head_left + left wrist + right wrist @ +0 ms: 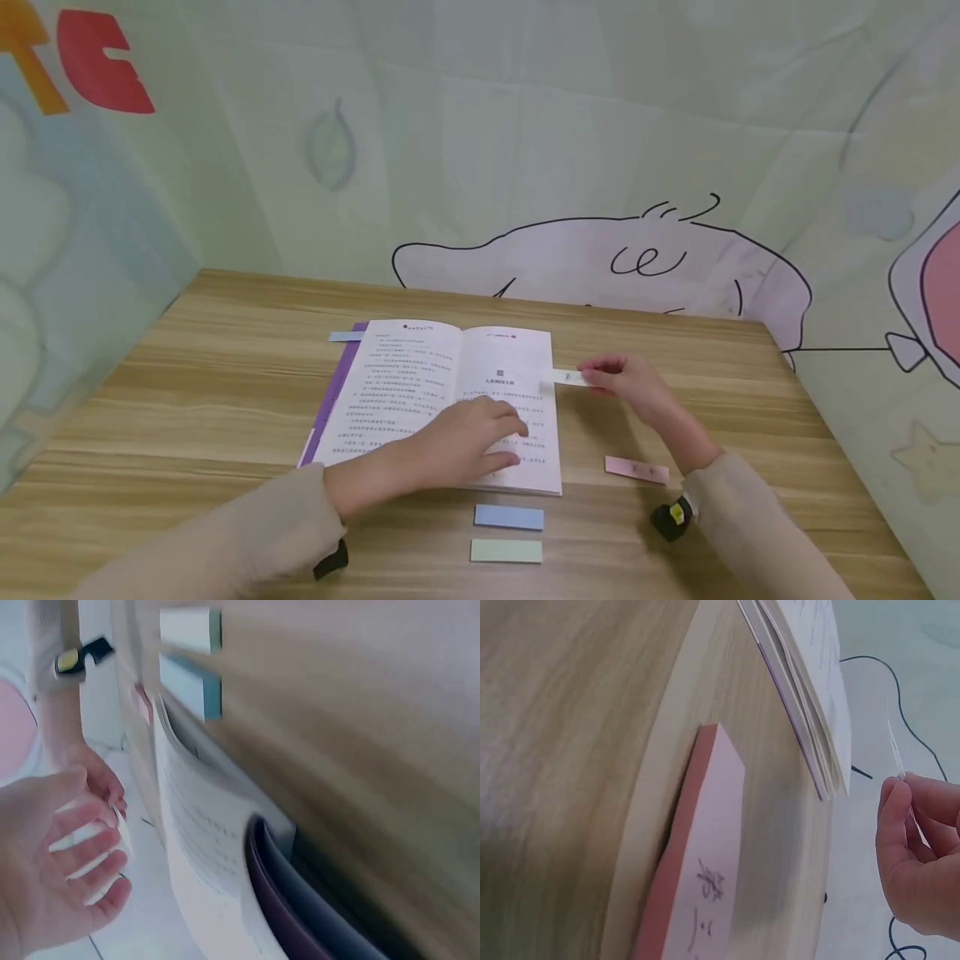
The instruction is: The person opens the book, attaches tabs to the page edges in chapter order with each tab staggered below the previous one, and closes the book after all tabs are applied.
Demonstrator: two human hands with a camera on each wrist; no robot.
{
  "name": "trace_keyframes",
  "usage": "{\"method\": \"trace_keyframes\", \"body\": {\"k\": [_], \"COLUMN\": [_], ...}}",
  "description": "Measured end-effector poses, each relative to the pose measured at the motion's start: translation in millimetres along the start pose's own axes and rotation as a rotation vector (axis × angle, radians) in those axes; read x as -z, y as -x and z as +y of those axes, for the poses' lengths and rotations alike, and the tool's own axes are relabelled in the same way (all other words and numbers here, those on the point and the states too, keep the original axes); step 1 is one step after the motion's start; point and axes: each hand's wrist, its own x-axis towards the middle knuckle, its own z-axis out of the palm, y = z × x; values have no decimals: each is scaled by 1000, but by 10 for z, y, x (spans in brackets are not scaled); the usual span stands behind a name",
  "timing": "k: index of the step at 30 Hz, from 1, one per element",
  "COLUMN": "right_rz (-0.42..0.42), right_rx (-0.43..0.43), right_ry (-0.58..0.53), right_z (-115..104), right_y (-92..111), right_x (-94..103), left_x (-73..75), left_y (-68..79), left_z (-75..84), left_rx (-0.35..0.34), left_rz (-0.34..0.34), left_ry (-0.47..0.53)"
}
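R hand (633,385) pinches 1 strip (567,377); 1 bk (506,357), 3 notepads (508,517).

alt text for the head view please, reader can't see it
A right hand pinches a pale paper strip beside an open book; the left hand is over its right page. A blue pad, green pad and pink pad lie on the wooden table.

Head view: left hand (468,440) hides some lower text of the open book (408,375); body print too small to read. Right hand (632,385) covers one end of the pale strip (567,377) (marks on it too small to make out). Right wrist: pink pad (699,859) cut off at bottom edge, book at top. Left wrist: book runs out the bottom, left hand clipped at left, print blurred
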Motion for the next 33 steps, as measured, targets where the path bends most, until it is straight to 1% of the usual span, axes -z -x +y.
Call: {"method": "trace_keyframes", "body": {"k": [3,7,12,16,20,23,28,33], "right_rz": [10,33,46,51,53,56,48,38], "right_rx": [-11,-38,-46,-42,-31,-37,-50,-43], "right_ry": [-20,-28,4,13,12,29,58,48], "right_z": [12,35,65,84,102,107,108,136], "right_y": [-76,-162,-225,-263,-291,-299,-308,-330], "right_x": [-20,-55,-88,-115,-140,-153,-157,-171], "left_x": [33,47,96,120,110,72,-5,-85], "left_y": [-105,-230,-379,-472,-544,-598,-682,-757], "left_z": [-97,-222,-325,-376,-397,-399,-406,-444], "left_rx": [32,68,130,147,142,145,165,191], "left_rz": [-69,-167,-255,-280,-304,-335,-380,-396], "left_ry": [-45,-140,-134,-157,-143,-129,-139,-140]}}
